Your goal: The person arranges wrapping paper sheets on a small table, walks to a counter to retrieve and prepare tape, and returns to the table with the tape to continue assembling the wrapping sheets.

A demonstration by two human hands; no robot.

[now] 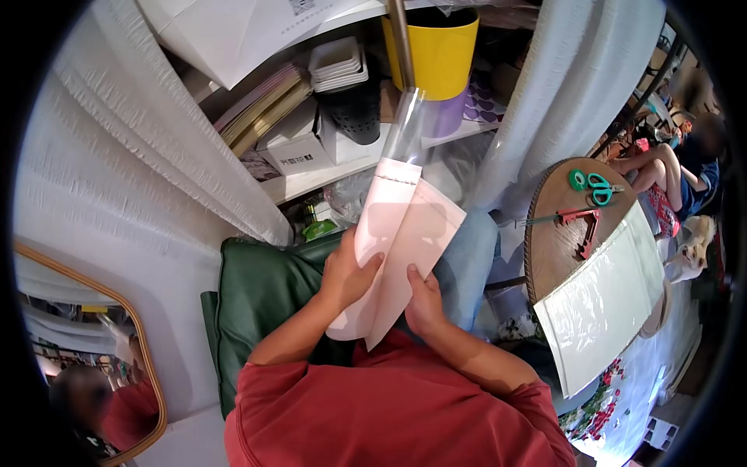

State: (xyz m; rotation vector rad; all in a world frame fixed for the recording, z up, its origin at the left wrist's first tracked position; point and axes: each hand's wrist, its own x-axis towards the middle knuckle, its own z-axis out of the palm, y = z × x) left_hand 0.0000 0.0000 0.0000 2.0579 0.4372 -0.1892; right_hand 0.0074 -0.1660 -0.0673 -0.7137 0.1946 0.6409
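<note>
In my lap I hold a sheet of pale pink wrapping paper [389, 210], folded into a narrow wrap with one flap spreading to the right. My left hand [348, 268] is closed around its left side, thumb lying on the paper. Lower on the right flap, my right hand [424, 300] pinches the edge between thumb and fingers. A clear plastic sleeve [406, 128] sticks out of the wrap's top end. What lies inside the paper, if anything, is hidden.
A round table [552, 202] on the right holds green scissors [599, 189], green tape [576, 180], a red tool [583, 229] and plastic-covered sheets [603, 300]. Ahead, a shelf [299, 183] carries a yellow bucket [436, 54]. A person [696, 175] sits far right, near a dog [692, 249].
</note>
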